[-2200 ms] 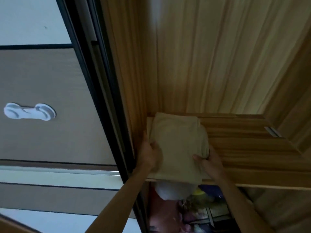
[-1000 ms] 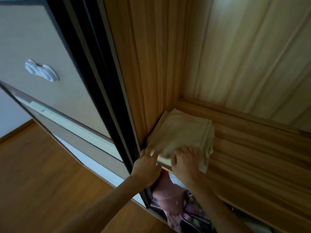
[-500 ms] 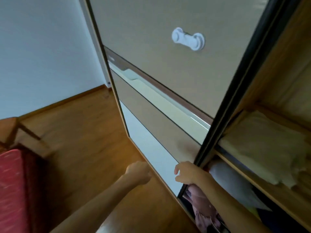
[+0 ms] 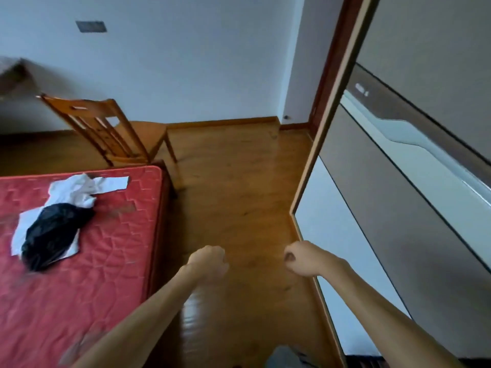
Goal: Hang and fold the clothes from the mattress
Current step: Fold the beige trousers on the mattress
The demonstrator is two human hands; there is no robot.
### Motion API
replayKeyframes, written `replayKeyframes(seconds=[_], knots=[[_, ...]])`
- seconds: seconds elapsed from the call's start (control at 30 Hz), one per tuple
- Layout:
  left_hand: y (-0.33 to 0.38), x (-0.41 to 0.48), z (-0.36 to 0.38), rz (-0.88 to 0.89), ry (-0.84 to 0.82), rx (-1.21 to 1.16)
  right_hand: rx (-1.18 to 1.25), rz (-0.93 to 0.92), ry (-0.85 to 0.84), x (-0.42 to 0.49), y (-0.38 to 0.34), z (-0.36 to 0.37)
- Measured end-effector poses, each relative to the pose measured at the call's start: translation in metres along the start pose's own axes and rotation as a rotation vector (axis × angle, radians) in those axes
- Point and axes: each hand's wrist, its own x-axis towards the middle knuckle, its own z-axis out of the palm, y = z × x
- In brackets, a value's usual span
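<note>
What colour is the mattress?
Red, with a stitched quilted pattern; the mattress shows in the head view.

A black garment (image 4: 53, 235) partly hides what seems a white shirt (image 4: 74, 191).

Mattress (image 4: 79, 274) at 8 o'clock, clothes (image 4: 57, 229) heaped on its far end, toward 9. Chair (image 4: 106, 131) at 10 o'clock, just behind the mattress and before the wall (image 4: 186, 62) at 12. Floor (image 4: 233, 195) between mattress and door (image 4: 398, 208) at 3 o'clock; left hand (image 4: 208, 262) and right hand (image 4: 303, 257) apart above it, near 6.
</note>
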Motion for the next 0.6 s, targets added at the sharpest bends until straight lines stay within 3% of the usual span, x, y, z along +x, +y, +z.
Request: replayKeyframes(seconds=[0.23, 0.43, 0.6], knots=[[-0.090, 0.026, -0.067, -0.200, -0.036, -0.059, -0.141, -0.194, -0.115, 0.111, -0.107, -0.061], [-0.146, 0.085, -0.152, -0.441, 0.049, -0.094, -0.219, -0.369, -0.069, 0.213, -0.191, -0.130], [-0.187, 0.118, -0.224, -0.493, 0.123, -0.201, -0.269, -0.525, -0.033, 0.283, -0.258, -0.198]])
